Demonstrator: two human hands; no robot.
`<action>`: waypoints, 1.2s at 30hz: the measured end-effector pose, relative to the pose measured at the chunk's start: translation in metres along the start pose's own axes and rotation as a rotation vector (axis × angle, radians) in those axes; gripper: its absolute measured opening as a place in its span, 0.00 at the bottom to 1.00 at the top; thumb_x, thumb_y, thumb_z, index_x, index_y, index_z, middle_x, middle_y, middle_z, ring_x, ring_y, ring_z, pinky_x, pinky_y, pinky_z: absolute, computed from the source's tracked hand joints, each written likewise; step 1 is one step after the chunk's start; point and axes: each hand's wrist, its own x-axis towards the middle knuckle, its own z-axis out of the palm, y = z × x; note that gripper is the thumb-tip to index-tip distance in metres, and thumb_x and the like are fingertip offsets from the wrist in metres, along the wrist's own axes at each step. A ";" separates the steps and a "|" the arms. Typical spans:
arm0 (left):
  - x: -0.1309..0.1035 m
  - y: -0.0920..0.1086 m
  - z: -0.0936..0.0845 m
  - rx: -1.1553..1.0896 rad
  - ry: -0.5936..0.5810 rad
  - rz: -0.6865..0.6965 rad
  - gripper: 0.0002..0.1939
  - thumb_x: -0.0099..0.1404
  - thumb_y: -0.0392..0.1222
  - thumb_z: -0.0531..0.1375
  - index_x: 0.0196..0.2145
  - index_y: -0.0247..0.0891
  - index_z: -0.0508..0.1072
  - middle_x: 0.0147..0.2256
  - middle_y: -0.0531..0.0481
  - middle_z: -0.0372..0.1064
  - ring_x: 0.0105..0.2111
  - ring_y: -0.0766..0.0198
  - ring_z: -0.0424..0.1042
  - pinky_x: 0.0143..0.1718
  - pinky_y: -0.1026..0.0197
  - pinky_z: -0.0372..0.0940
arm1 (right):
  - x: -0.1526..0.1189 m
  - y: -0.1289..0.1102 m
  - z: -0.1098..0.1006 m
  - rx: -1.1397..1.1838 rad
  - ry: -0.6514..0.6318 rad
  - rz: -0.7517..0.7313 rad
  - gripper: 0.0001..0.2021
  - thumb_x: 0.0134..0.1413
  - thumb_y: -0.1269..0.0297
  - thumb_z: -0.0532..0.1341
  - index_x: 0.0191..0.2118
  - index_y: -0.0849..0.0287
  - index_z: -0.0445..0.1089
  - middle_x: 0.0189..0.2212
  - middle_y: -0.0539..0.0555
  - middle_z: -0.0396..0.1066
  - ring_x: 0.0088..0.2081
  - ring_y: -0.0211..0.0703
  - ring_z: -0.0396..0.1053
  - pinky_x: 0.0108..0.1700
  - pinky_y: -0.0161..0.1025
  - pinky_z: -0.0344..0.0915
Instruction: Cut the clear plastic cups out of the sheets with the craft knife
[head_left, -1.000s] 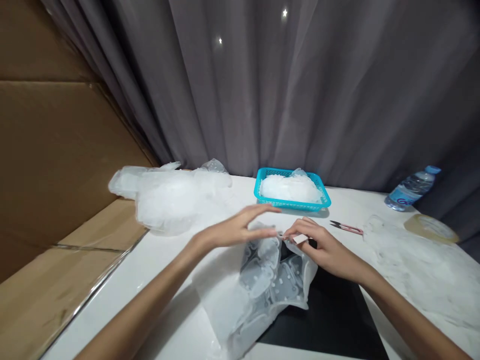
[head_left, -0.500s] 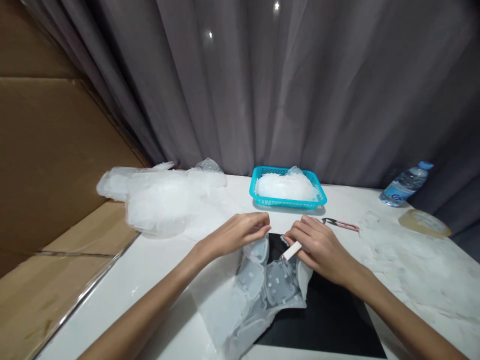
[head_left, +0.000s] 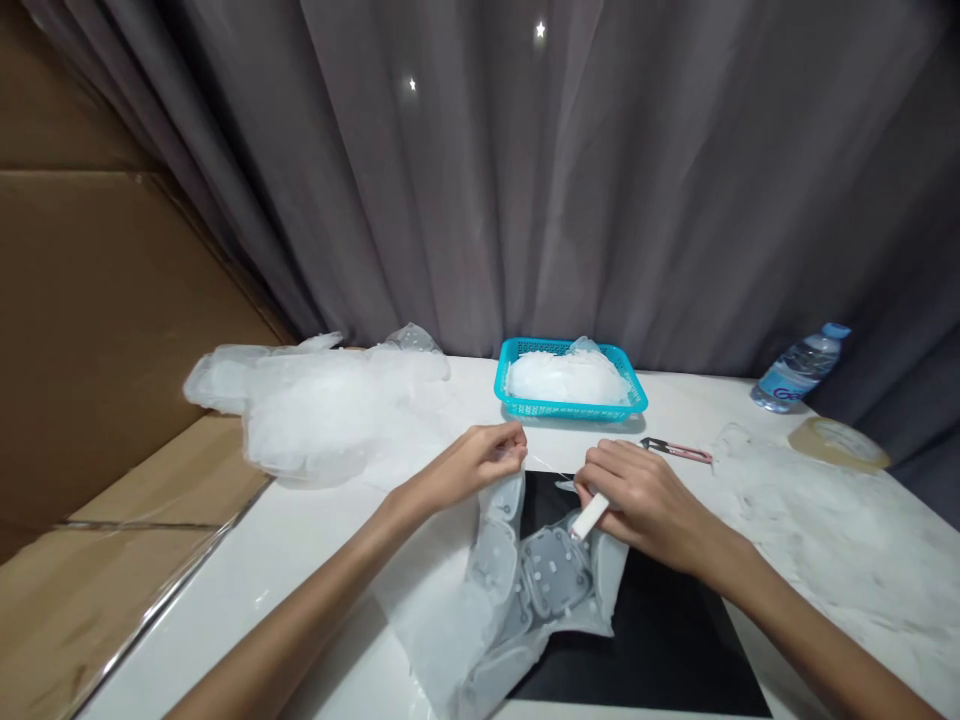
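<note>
My left hand [head_left: 487,460] is closed in a pinch at the top left of a translucent white piece [head_left: 495,550] with rounded, dotted grey pads. A thin white thread [head_left: 551,466] runs from its fingertips toward my right hand [head_left: 637,495]. The fingers of that right hand are wrapped around a small white stick-like tool [head_left: 590,517], which slants down to the left over the middle pad. Its exact kind does not show. The right side of the translucent piece hangs just below my right fingers. Under it lies a black mat [head_left: 660,640].
A blue basket [head_left: 637,402] of white material stands behind my hands. White translucent pieces [head_left: 322,410] are piled at left, beside cardboard [head_left: 150,480]. Pink-handled thread snips [head_left: 682,452], a water bottle [head_left: 799,370], a tape roll [head_left: 844,443] and flat white pieces [head_left: 825,520] are at right.
My hands have drawn slightly apart, and the thin thread now shows stretched between them. The translucent piece has opened wider over the mat. The view has shifted slightly.
</note>
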 end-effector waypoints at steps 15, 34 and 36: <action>-0.006 0.026 0.019 0.109 -0.173 0.076 0.16 0.79 0.52 0.54 0.42 0.41 0.77 0.36 0.52 0.77 0.33 0.64 0.73 0.37 0.64 0.61 | -0.008 0.019 -0.022 0.448 -0.336 0.339 0.18 0.70 0.50 0.61 0.59 0.49 0.68 0.55 0.53 0.72 0.55 0.48 0.71 0.54 0.42 0.67; -0.010 0.033 0.009 0.097 -0.273 0.060 0.15 0.70 0.36 0.61 0.52 0.45 0.80 0.48 0.50 0.79 0.44 0.58 0.77 0.46 0.61 0.68 | -0.055 0.104 -0.010 -0.224 -0.715 0.856 0.09 0.67 0.64 0.60 0.48 0.62 0.68 0.49 0.65 0.74 0.51 0.56 0.72 0.43 0.41 0.62; -0.009 0.031 0.009 0.096 -0.265 0.059 0.16 0.69 0.34 0.60 0.52 0.44 0.80 0.47 0.50 0.79 0.44 0.58 0.77 0.47 0.60 0.68 | -0.058 0.109 -0.004 -0.208 -0.709 0.825 0.08 0.69 0.69 0.56 0.49 0.61 0.68 0.49 0.63 0.74 0.50 0.51 0.72 0.43 0.39 0.60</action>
